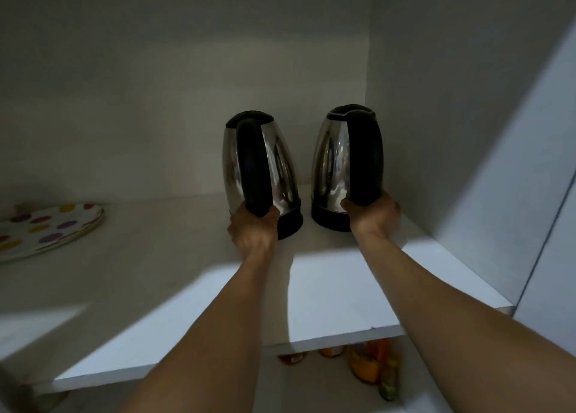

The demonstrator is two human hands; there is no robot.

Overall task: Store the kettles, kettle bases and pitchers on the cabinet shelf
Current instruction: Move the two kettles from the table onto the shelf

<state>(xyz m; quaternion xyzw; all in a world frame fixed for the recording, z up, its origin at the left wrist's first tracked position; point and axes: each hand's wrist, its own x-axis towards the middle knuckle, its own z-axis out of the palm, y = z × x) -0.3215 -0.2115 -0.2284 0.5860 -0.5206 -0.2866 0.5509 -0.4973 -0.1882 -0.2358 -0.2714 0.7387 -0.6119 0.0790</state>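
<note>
Two steel kettles with black handles, lids and bottoms stand side by side deep on the white cabinet shelf (pixel 327 288). My left hand (pixel 254 228) is closed around the lower end of the handle of the left kettle (pixel 279 163), which leans slightly to the left. My right hand (pixel 374 214) grips the bottom of the handle of the right kettle (pixel 330 157), which stands near the cabinet's right wall. Both handles face me. No kettle base or pitcher is in view.
A plate with coloured dots (pixel 46 228) lies at the far left of the shelf. The cabinet's right side wall (pixel 452 132) is close to the right kettle. Below the shelf's front edge, some orange and green items (pixel 374 369) show.
</note>
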